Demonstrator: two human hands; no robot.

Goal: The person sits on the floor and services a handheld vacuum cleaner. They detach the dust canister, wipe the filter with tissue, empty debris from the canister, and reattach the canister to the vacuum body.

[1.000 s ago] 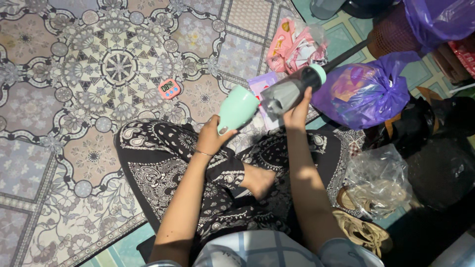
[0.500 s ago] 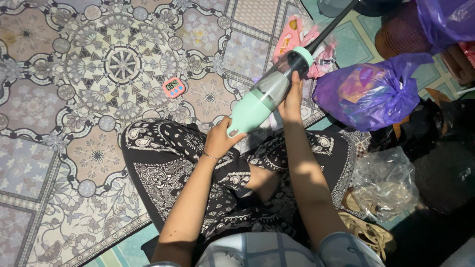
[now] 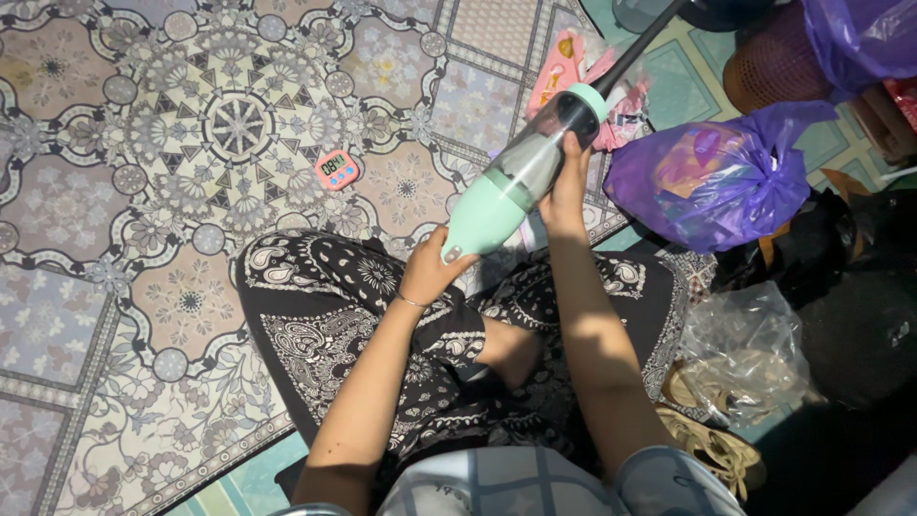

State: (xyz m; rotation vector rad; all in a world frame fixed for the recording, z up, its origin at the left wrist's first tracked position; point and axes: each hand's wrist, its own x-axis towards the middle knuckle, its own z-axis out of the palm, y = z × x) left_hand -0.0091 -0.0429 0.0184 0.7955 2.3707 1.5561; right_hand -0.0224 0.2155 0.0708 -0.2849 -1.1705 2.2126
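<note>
Fingers of the left hand (image 3: 432, 274) curl round the near, mint-green end of a hand vacuum (image 3: 521, 177), gripping it from below. Right hand (image 3: 564, 191) fingers wrap the clear middle section of the same vacuum, thumb side toward the far end; both hands are closed on it. It is held up off the floor, tilted, its green end near and left, its clear chamber and green collar far and right, with a thin black nozzle (image 3: 642, 43) running on toward the far right edge.

On the left wrist sits a thin bracelet (image 3: 411, 302). Below the hands the person's crossed legs are in black-and-white paisley trousers (image 3: 325, 325).

A patterned floor mat (image 3: 143, 172) covers the left side. On it, left of the vacuum and apart from it, lies a small pink timer (image 3: 337, 169). Far of the vacuum lies pink packaging (image 3: 559, 62), partly hidden behind it. Right of the right hand sits a knotted purple bag (image 3: 712, 177). Nearer on the right, a clear plastic bag (image 3: 745, 349) lies beside tan sandals (image 3: 712, 449).
</note>
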